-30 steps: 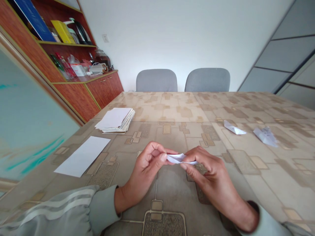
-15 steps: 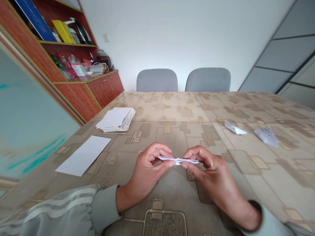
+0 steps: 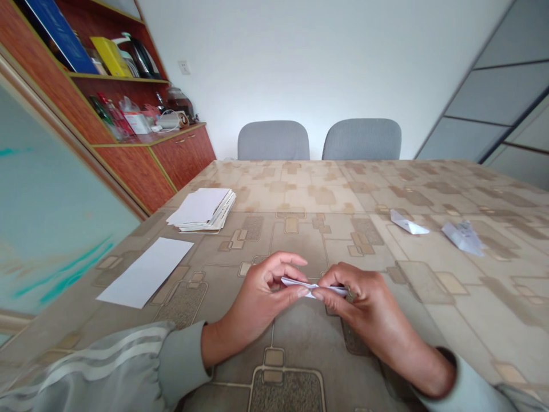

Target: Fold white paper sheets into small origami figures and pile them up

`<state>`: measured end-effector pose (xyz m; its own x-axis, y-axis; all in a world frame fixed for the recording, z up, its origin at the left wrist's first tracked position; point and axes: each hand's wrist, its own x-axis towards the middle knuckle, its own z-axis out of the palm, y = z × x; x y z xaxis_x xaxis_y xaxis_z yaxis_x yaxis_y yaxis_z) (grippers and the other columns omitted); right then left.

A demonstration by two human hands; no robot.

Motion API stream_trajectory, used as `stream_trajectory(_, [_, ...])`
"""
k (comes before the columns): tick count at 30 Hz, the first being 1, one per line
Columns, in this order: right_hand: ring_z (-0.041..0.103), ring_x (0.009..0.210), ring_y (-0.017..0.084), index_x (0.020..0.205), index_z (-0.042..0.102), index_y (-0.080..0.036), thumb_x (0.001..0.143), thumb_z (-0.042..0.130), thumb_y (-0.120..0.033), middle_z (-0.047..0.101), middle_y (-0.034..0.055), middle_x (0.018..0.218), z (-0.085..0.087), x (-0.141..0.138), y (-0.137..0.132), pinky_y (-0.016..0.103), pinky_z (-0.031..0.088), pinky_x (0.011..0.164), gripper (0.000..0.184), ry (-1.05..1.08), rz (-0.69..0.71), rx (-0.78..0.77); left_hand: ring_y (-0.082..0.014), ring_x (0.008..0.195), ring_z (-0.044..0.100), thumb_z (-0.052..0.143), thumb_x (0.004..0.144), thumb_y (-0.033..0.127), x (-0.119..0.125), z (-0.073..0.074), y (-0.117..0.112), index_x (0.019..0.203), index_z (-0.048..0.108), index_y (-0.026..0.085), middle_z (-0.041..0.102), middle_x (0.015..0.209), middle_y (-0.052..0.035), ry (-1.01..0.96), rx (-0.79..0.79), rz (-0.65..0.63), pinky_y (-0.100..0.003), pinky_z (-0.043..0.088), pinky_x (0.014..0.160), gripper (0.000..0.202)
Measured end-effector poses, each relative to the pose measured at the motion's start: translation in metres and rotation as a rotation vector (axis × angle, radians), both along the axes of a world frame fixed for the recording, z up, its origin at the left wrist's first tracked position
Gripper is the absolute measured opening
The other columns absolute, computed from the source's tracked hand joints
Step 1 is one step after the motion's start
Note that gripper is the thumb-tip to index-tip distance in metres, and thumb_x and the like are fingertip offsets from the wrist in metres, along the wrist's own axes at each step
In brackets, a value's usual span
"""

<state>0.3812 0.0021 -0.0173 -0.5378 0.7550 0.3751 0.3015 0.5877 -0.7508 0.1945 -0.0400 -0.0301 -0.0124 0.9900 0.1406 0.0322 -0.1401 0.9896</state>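
Note:
A small folded piece of white paper [image 3: 295, 282] is held level above the table between my two hands. My left hand [image 3: 266, 290] pinches its left end, thumb in front and fingers behind, with the index finger raised off it. My right hand [image 3: 358, 293] grips the right end between thumb and bent fingers. Both thumb tips nearly meet at the paper's middle. The fingers hide part of the folds.
On the left lie a flat white sheet [image 3: 146, 273] and a stack of paper [image 3: 201, 209]. Two folded paper pieces, one boat-like [image 3: 409, 223] and one more crumpled [image 3: 463, 237], rest at the right. Two grey chairs [image 3: 273, 140] stand behind the patterned table [image 3: 309, 194].
Both hands have dipped slightly with the folded paper. My left index finger has lifted away from it, and my right fingers have closed further over its right half.

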Motion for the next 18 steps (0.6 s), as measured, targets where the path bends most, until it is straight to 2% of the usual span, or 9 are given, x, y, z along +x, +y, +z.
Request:
stream_trajectory(2, [0.058, 0.056, 0.011, 0.072, 0.064, -0.02, 0.087, 0.064, -0.031, 0.063, -0.0016, 0.063, 0.0, 0.001, 0.002, 0.022, 0.041, 0.052, 0.019, -0.016, 0.013, -0.005, -0.0146, 0.07, 0.066, 0.075, 0.073, 0.021, -0.002, 0.0, 0.002, 0.09, 0.066, 0.016, 0.071, 0.076, -0.0028, -0.011, -0.047, -0.024, -0.022, 0.05, 0.065, 0.02])
stream_trajectory(6, [0.056, 0.052, 0.012, 0.072, 0.066, -0.019, 0.088, 0.063, -0.034, 0.063, -0.0018, 0.058, -0.002, 0.005, 0.005, 0.022, 0.04, 0.05, 0.022, -0.019, 0.002, -0.137, -0.0126, 0.061, 0.061, 0.075, 0.07, 0.02, -0.005, 0.002, 0.006, 0.07, 0.068, 0.015, 0.069, 0.067, -0.0019, 0.041, -0.055, 0.04, -0.021, 0.047, 0.058, 0.008])
stream_trajectory(9, [0.056, 0.052, 0.012, 0.071, 0.065, -0.019, 0.088, 0.063, -0.035, 0.063, -0.0021, 0.057, -0.004, 0.008, 0.007, 0.022, 0.04, 0.05, 0.023, 0.001, -0.012, -0.189, -0.0118, 0.058, 0.06, 0.076, 0.069, 0.019, -0.005, 0.003, 0.007, 0.069, 0.069, 0.016, 0.069, 0.065, -0.0013, 0.01, -0.046, 0.061, -0.021, 0.046, 0.055, 0.008])
stream_trajectory(12, [0.055, 0.053, 0.012, 0.07, 0.065, -0.019, 0.088, 0.063, -0.036, 0.062, -0.0021, 0.057, -0.004, 0.01, 0.008, 0.023, 0.04, 0.051, 0.024, 0.037, -0.017, -0.173, -0.0122, 0.059, 0.062, 0.077, 0.069, 0.022, -0.006, 0.003, 0.008, 0.077, 0.069, 0.016, 0.07, 0.07, -0.0019, -0.048, -0.083, 0.036, -0.021, 0.047, 0.055, 0.012])
stream_trajectory(18, [0.057, 0.056, 0.012, 0.073, 0.067, -0.02, 0.089, 0.062, -0.037, 0.065, -0.0014, 0.06, -0.002, 0.013, 0.013, 0.024, 0.042, 0.054, 0.024, 0.074, 0.007, -0.232, -0.0116, 0.057, 0.062, 0.073, 0.077, 0.027, -0.009, 0.001, 0.01, 0.08, 0.07, 0.014, 0.071, 0.065, -0.0029, -0.096, -0.174, -0.001, -0.019, 0.044, 0.053, 0.014])
